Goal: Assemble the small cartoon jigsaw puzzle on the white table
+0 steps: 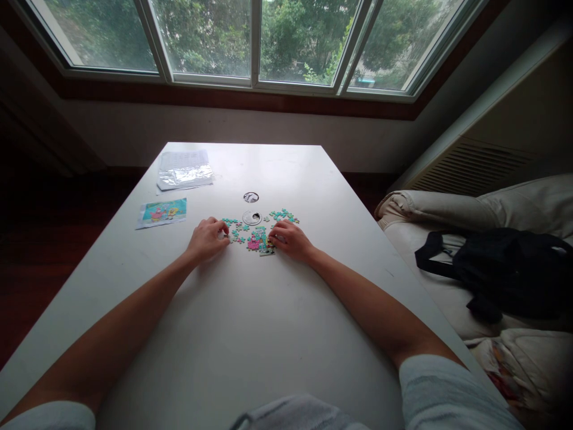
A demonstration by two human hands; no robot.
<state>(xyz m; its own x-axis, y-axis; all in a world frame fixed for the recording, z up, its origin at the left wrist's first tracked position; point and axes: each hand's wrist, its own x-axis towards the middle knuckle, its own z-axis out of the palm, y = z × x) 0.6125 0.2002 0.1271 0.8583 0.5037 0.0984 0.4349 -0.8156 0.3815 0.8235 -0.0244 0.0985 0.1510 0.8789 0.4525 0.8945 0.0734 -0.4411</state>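
Observation:
A partly joined jigsaw puzzle (256, 240), pink, teal and yellow, lies on the white table between my hands. My left hand (209, 240) is at the left edge of the loose puzzle pieces (242, 227), thumb and forefinger curled together on what looks like a small piece. At the joined part's right side, my right hand (290, 239) has its fingers bent and pinched on a piece there; the fingertips partly cover it. More teal pieces (285, 215) are scattered just beyond my right hand.
On the white table (250, 322), a colourful cartoon picture sheet (162, 212) and a clear plastic packet with papers (185, 169) lie at the far left. Two round table inserts (251, 197) sit beyond the pieces. To the right, a pale sofa (430, 209) holds a dark bag (514, 272).

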